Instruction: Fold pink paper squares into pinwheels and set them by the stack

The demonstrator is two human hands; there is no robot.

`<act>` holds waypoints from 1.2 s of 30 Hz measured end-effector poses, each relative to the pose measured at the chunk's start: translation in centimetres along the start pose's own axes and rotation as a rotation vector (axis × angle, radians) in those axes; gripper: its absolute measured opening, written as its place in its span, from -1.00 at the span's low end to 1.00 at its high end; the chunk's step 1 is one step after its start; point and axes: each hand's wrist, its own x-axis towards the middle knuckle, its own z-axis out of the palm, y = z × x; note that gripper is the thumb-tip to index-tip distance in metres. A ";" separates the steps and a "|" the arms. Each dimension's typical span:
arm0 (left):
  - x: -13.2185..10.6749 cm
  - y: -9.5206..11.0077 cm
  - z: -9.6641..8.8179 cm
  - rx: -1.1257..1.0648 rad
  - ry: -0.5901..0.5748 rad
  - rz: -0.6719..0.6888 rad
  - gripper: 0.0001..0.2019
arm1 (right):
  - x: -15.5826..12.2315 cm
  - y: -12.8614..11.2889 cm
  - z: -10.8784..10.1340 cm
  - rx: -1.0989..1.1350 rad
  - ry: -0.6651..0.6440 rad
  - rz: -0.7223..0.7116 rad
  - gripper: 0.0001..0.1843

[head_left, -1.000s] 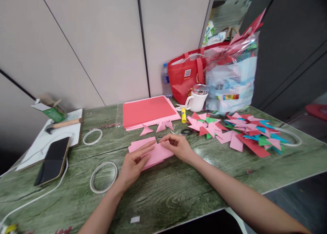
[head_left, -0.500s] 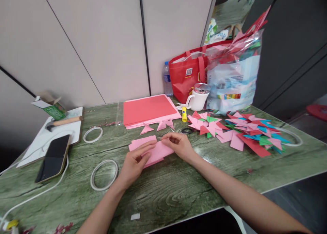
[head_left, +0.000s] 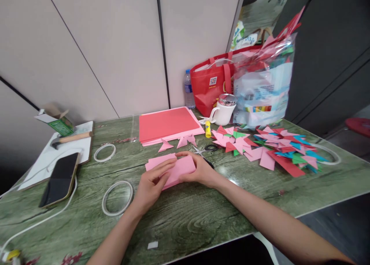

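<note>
Pressing down with flat, stretched fingers, the left hand (head_left: 150,184) lies spread on the near left part of a pink paper (head_left: 180,168), the fingertips (head_left: 171,163) touching its surface without gripping it. The right hand (head_left: 200,169) is closed around the paper's right edge, thumb along the far edge and the other fingers curled at the side, so that this end is lifted a little off the table (head_left: 190,222). The paper sits in the middle of the green wood-grain table, just ahead of the person, partly over another pink sheet (head_left: 156,161) that lies flat beneath it.

Just beyond the right hand lie scissors (head_left: 207,151). A few small folded pink pieces (head_left: 176,143) lie in front of a stack of red and pink sheets (head_left: 167,124). To the right of the stack are a yellow glue stick (head_left: 207,129) and a white mug (head_left: 224,113), with a red bag (head_left: 209,85), a water bottle (head_left: 189,91) and a clear plastic bag (head_left: 263,89) behind. A heap of folded coloured triangles (head_left: 268,151) spreads across the right side.

To the left of the hands, two white rings (head_left: 102,200) lie flat, and farther left a phone (head_left: 60,178) rests near a hammer (head_left: 72,138).
</note>
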 end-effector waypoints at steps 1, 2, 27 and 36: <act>0.0 0.0 0.0 0.007 0.000 0.007 -0.73 | 0.0 0.0 0.1 -0.005 0.015 -0.004 -0.33; -0.1 0.0 0.0 0.012 0.002 0.014 -0.73 | 0.0 0.1 0.2 -0.002 0.029 -0.004 -0.34; 0.0 -0.3 -0.6 -0.018 0.074 -0.028 -0.73 | 0.5 0.5 0.1 0.419 0.061 0.283 -0.61; 0.0 -0.5 -0.5 -0.051 0.078 -0.050 -0.73 | 0.5 0.6 0.2 0.394 -0.004 0.277 -0.62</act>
